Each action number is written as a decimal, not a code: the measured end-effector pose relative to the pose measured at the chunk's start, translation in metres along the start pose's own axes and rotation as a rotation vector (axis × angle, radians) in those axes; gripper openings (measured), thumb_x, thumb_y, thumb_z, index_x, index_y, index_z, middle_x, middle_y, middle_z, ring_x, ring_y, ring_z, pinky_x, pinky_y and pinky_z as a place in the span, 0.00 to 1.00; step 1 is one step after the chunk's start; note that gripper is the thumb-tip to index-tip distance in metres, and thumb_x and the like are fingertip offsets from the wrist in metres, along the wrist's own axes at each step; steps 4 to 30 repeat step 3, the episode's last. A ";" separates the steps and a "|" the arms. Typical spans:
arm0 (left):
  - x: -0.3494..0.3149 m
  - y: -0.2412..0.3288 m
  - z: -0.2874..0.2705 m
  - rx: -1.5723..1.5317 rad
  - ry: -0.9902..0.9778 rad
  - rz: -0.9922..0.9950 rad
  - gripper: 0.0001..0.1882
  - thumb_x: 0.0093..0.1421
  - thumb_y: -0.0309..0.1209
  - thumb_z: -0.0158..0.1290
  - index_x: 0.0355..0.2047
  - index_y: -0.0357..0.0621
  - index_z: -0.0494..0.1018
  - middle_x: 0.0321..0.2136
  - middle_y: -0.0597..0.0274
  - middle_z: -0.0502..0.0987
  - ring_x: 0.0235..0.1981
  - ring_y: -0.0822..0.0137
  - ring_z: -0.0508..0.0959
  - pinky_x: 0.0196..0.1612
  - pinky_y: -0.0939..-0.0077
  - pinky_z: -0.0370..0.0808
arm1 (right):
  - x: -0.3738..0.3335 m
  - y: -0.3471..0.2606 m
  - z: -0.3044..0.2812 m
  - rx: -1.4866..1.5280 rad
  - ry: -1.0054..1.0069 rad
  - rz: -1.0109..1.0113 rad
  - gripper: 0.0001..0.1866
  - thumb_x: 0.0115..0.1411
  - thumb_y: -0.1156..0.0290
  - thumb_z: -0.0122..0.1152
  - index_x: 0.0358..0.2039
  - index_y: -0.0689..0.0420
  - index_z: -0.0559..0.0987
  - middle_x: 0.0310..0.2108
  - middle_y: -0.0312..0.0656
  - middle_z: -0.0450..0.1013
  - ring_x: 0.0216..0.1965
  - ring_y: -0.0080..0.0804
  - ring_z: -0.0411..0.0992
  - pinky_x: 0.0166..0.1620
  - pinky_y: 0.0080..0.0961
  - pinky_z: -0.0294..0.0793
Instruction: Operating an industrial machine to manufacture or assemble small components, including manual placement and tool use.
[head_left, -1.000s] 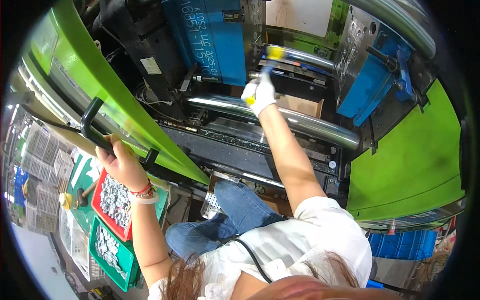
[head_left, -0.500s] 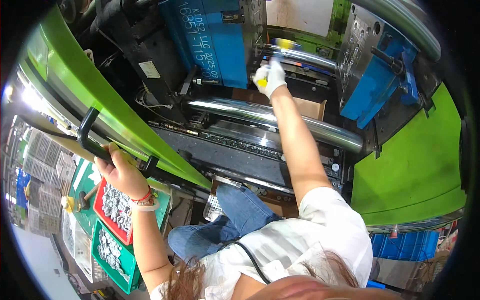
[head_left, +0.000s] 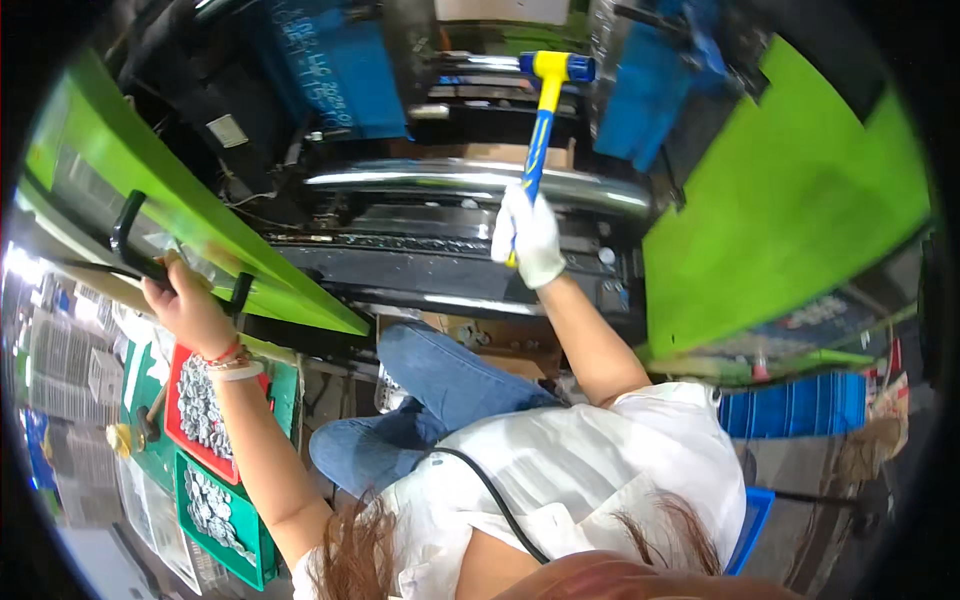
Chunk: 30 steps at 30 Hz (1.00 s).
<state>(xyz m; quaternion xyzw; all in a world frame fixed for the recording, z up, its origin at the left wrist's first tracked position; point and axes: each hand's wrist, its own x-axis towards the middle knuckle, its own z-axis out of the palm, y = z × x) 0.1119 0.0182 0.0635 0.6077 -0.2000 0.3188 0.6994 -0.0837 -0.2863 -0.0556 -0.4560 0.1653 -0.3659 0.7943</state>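
A yellow and blue mallet (head_left: 541, 135) is held upright by its handle in my right hand (head_left: 528, 228), which wears a white glove. Its blue-ended head points away from me, over the thick steel bar (head_left: 480, 187) of the machine. My bare left hand (head_left: 187, 308) is wrapped around the black handle (head_left: 131, 235) on the green machine door (head_left: 215, 225). Part of that handle is hidden behind my fingers.
Blue mould blocks (head_left: 345, 75) stand at the far left and right of the machine opening. Low on the left, a red tray (head_left: 174, 418) and a green tray (head_left: 262, 548) hold grey parts. A wooden-handled hammer (head_left: 150, 420) lies beside them. Blue crates (head_left: 795, 405) are at right.
My right hand has drawn back toward me with the mallet, out from between the mould blocks. My left hand stays on the door handle; the whole view has shifted.
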 end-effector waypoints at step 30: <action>-0.008 0.014 0.001 0.086 0.049 -0.066 0.07 0.62 0.31 0.49 0.36 0.41 0.67 0.22 0.70 0.69 0.20 0.80 0.64 0.22 0.84 0.61 | -0.063 0.007 -0.043 -0.238 -0.048 -0.112 0.07 0.62 0.71 0.54 0.35 0.56 0.65 0.15 0.37 0.65 0.11 0.26 0.66 0.17 0.22 0.69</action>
